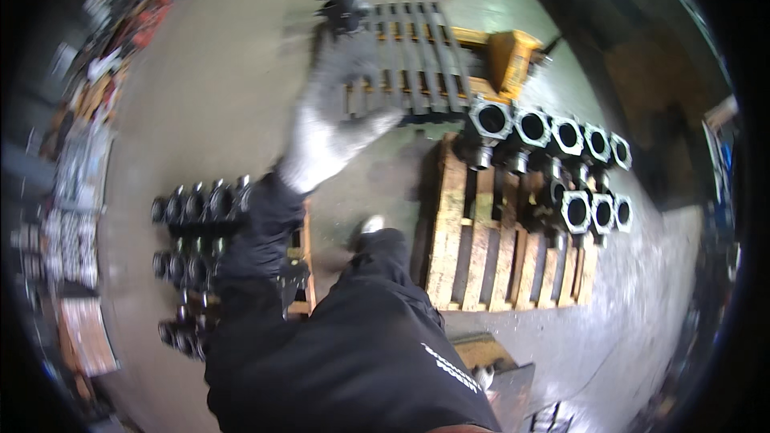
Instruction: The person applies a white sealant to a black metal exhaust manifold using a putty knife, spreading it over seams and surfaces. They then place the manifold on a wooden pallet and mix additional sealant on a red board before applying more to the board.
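Observation:
My left hand [333, 124], in a white-and-grey work glove, reaches forward at the end of a dark sleeve. Motion blurs it; the thumb stands apart from the outstretched fingers, and I see nothing held. Beyond its fingertips are dark metal castings with round openings [343, 10], beside a grey slatted pallet [413, 56]. Whether the fingertips touch anything is not clear. My right hand does not show.
Flanged metal housings [533, 127] stand in rows on a wooden pallet [497, 273] at the right. Dark castings [192, 204] line up at the left. A yellow pallet jack [513, 60] is behind the right pallet. Stacked goods [72, 248] edge the far left.

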`<state>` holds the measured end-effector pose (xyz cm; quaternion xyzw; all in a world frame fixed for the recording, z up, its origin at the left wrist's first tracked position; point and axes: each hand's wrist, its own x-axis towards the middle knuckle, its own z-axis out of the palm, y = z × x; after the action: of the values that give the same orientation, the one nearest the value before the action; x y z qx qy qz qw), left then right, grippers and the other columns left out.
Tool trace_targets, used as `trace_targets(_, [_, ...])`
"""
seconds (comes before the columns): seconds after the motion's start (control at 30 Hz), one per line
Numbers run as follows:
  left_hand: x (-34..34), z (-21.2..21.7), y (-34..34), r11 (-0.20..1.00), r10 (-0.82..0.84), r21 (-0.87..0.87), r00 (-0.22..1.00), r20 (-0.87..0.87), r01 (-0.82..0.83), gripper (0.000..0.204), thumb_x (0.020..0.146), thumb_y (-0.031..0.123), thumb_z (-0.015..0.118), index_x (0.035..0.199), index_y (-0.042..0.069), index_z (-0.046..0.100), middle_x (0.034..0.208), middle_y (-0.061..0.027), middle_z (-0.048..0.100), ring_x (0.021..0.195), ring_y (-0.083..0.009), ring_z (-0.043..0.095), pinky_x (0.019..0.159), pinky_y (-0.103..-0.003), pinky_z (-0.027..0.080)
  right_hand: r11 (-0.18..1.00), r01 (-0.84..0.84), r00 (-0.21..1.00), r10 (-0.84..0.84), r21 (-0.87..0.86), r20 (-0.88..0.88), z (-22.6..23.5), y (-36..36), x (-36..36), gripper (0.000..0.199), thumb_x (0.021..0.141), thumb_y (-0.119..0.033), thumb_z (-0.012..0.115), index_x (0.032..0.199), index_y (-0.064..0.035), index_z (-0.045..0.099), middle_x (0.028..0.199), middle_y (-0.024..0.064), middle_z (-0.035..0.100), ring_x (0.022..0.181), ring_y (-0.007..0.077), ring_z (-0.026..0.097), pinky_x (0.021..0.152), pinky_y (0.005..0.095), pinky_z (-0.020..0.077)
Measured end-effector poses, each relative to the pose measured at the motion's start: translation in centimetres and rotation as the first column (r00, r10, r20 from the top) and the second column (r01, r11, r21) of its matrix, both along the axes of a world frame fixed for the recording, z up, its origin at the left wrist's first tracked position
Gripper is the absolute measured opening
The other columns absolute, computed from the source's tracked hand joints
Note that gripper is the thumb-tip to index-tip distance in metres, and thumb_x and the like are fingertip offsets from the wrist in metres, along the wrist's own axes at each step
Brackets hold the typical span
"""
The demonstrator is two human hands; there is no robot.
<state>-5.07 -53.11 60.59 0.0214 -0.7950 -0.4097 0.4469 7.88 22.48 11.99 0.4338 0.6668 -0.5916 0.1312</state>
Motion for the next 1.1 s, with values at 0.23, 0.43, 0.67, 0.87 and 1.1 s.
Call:
trace_targets(0.23, [-4.1, 14.2, -2.7, 0.678, -0.508, -0.694, 0.837, -0.203, 0.243, 0.090, 0.075, 0.013, 0.095, 0.150, -0.004, 0.048, 0.145, -0.0189, 0.056, 0.135, -0.0296, 0.057, 0.115, -0.048, 0.048, 0.578, -0.531, 0.831, 0.497, 0.620, 0.248, -1.7, -11.5, -4.3, 0.050, 0.090, -0.018, 0.071, 0.135, 0.0031, 0.059, 0.074, 0.0082, 0.065, 0.059, 0.0209, 0.062, 0.055, 0.0351, 0.0522])
trace_targets(0.43, [-12.0, 13.9, -3.7, 0.557, -0.760, -0.722, 0.602, -0.245, 0.410, 0.089, 0.076, 0.012, 0.093, 0.151, -0.003, 0.047, 0.146, -0.0189, 0.056, 0.136, -0.0297, 0.056, 0.115, -0.047, 0.047, 0.739, -0.259, 0.905, 0.411, 0.622, -0.112, 10.5, -29.8, -5.4, 0.056, 0.086, -0.017, 0.076, 0.137, 0.0012, 0.061, 0.116, 0.0200, 0.076, 0.106, 0.0285, 0.075, 0.094, 0.0385, 0.0585])
trace_targets(0.67, [-20.7, 14.4, 1.9, 0.468, -0.873, -0.648, 0.430, -0.231, 0.601, 0.087, 0.078, 0.010, 0.091, 0.152, -0.003, 0.047, 0.147, -0.0189, 0.055, 0.137, -0.0298, 0.056, 0.116, -0.046, 0.047, 0.742, -0.107, 0.981, 0.188, 0.662, -0.052, 21.6, -39.2, 10.4, 0.064, 0.089, -0.037, 0.076, 0.144, -0.0137, 0.052, 0.132, 0.0232, 0.063, 0.123, 0.0306, 0.062, 0.104, 0.0405, 0.0489])
trace_targets(0.87, [-20.5, 17.7, 7.8, 0.420, -0.898, -0.619, 0.401, -0.180, 0.664, 0.085, 0.080, 0.008, 0.089, 0.153, -0.003, 0.046, 0.149, -0.0189, 0.055, 0.138, -0.0299, 0.055, 0.117, -0.046, 0.046, 0.796, -0.061, 0.962, -0.113, 0.603, 0.247, 23.9, -38.7, 18.8, 0.080, 0.089, -0.052, 0.079, 0.153, -0.0178, 0.046, 0.149, 0.0257, 0.055, 0.139, 0.0279, 0.053, 0.114, 0.0379, 0.0418])
trace_targets(1.1, [-14.8, 16.4, 18.1, 0.399, -0.907, -0.622, 0.388, -0.161, 0.674, 0.083, 0.081, 0.007, 0.086, 0.154, -0.002, 0.046, 0.150, -0.0189, 0.055, 0.139, -0.0300, 0.055, 0.118, -0.045, 0.045, 0.788, 0.216, 0.897, -0.394, 0.577, 0.201, 17.0, -39.5, 30.2, 0.067, 0.087, -0.044, 0.079, 0.140, -0.0112, 0.058, 0.138, 0.0235, 0.063, 0.130, 0.0332, 0.059, 0.109, 0.0422, 0.0468])
